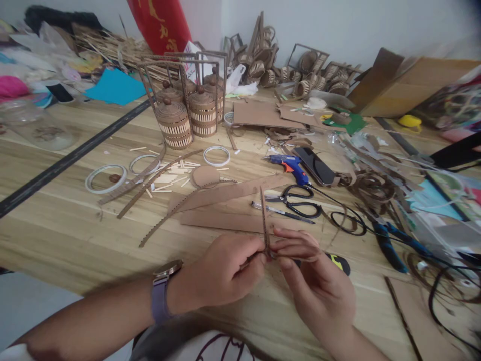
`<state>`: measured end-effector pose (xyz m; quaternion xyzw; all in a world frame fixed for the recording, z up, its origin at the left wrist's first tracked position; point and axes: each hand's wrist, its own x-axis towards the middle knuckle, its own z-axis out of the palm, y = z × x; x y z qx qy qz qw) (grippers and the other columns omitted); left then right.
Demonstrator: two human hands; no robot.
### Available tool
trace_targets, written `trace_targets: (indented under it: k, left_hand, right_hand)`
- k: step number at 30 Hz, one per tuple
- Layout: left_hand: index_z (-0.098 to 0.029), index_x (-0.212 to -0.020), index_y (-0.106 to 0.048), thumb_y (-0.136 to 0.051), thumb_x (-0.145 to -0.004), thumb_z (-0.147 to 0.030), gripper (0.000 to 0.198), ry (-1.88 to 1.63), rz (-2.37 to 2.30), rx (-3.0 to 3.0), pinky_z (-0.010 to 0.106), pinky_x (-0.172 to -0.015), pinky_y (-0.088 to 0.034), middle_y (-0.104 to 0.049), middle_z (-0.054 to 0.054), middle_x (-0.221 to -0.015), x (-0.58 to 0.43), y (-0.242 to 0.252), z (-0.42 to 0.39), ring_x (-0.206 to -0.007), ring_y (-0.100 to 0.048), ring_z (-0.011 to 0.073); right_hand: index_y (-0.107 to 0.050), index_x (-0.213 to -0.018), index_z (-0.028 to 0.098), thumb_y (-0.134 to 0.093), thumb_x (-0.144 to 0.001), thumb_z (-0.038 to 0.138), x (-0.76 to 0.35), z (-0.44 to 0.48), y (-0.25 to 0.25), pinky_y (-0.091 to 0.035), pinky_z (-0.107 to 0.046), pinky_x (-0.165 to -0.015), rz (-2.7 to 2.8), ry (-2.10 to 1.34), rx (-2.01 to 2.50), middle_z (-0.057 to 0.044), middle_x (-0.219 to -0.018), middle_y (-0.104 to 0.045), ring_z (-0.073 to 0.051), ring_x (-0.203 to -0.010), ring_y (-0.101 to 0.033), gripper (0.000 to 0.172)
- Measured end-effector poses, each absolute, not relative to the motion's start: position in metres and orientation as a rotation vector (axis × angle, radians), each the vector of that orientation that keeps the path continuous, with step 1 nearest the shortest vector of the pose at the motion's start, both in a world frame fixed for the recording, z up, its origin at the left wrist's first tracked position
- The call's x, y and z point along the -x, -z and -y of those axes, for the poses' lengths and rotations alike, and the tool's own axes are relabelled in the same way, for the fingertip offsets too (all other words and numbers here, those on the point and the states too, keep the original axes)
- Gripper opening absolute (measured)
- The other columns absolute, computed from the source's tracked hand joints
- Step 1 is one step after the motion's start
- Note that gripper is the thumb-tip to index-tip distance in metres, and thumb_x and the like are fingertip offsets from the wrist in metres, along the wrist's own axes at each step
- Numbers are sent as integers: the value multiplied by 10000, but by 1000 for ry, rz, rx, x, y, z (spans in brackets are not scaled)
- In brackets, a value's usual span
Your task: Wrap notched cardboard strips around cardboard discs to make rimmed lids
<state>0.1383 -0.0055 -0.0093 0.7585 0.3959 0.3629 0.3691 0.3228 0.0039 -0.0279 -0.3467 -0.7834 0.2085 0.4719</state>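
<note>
A narrow brown cardboard strip (264,218) stands up between the two hands, over the near middle of the wooden table (124,265). Its foot is at the fingertips and its free end points toward the far side. The strip is thin and fairly straight, narrowing to a slim tip at the top; one long side is pale and plain, while the other shows a dark row of small, even ridges, like the cut edge of corrugated board. Its lower end is hidden by the fingers, so whether it bends there cannot be told. The left hand (230,268), with a watch (168,269) on a purple band at its wrist, has its fingers curled in and pinches the foot of the strip between thumb and forefinger. The right hand (319,286) meets it there, fingers stretched out flat above the thumb, gripping at the same spot; a thin brown edge shows along its fingers, though it is unclear if that belongs to the same strip. Just beyond the hands lies a flat, smooth cardboard piece (221,220), matching the strip's brown. Black-handled scissors (303,209) and a pen (296,216) lie near the strip's right side.
</note>
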Motion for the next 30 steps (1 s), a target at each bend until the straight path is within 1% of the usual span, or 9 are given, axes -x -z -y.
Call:
trace_targets:
  k: [4,6,10,13,18,21,25,28,30]
  left_hand:
    - [-186,-874,-558,-426,-1003,-295,214,-835,-1078,-1931,249,-611,-393,-626,10,-775,-138,14,5,-682,-548,149]
    - [-181,-866,-563,-405,-1022,-322,263,-820,-1109,-1933,252,-619,-400,-647,22,-793,-137,15,5,-700,-573,155]
    - [-174,-858,-573,-377,-1030,-269,278,-841,-1123,-1973,247,-622,-401,-650,22,-777,-137,15,6,-689,-581,149]
    - [-169,-853,-576,-378,-1029,-260,281,-840,-1138,-2038,252,-616,-388,-647,27,-773,-137,14,8,-683,-576,151]
    - [-176,-807,-551,-359,-1026,-251,301,-853,-1160,-2111,259,-577,-343,-617,13,-704,-138,16,10,-622,-535,141]
    - [-180,-777,-536,-359,-1017,-238,304,-865,-1132,-2104,255,-575,-337,-601,7,-683,-137,17,9,-606,-519,133]
    - [-181,-773,-534,-361,-1011,-233,299,-874,-1075,-2131,252,-589,-346,-597,10,-695,-136,17,7,-628,-524,136]
    - [-184,-779,-542,-343,-1017,-251,317,-847,-1080,-2144,254,-611,-367,-601,16,-707,-135,15,7,-651,-536,146]
    - [-187,-816,-556,-339,-1027,-287,319,-825,-1082,-2110,252,-611,-377,-607,14,-721,-135,14,6,-655,-540,149]
  right_hand:
    - [-613,-954,226,-609,-866,77,-323,-5,29,-524,-449,-867,1952,-409,799,-42,-881,-714,-242,-981,-671,173]
    - [-612,-969,221,-621,-861,90,-323,-5,30,-506,-459,-875,1992,-317,794,-55,-921,-718,-251,-1002,-664,170]
    - [-634,-978,211,-647,-864,111,-323,-4,29,-471,-433,-867,2054,-173,821,-55,-912,-727,-251,-1001,-661,152]
    - [-632,-972,221,-620,-873,76,-322,-4,28,-456,-436,-878,2048,-173,831,-43,-901,-744,-244,-971,-682,176]
    - [-620,-965,237,-609,-865,64,-322,-1,29,-450,-433,-880,2021,-192,850,-23,-869,-759,-245,-939,-710,201]
    - [-616,-974,240,-611,-868,84,-322,0,30,-459,-447,-880,1972,-235,874,-29,-872,-759,-253,-937,-713,189]
    - [-607,-940,246,-589,-882,83,-322,-1,31,-492,-455,-864,1879,-379,871,-29,-846,-750,-253,-949,-705,174]
    - [-609,-931,251,-572,-886,58,-323,-2,31,-512,-439,-844,1843,-469,846,-32,-859,-747,-240,-950,-703,202]
    - [-608,-935,250,-582,-877,61,-324,-3,31,-515,-448,-853,1849,-456,832,-31,-865,-748,-239,-932,-711,199]
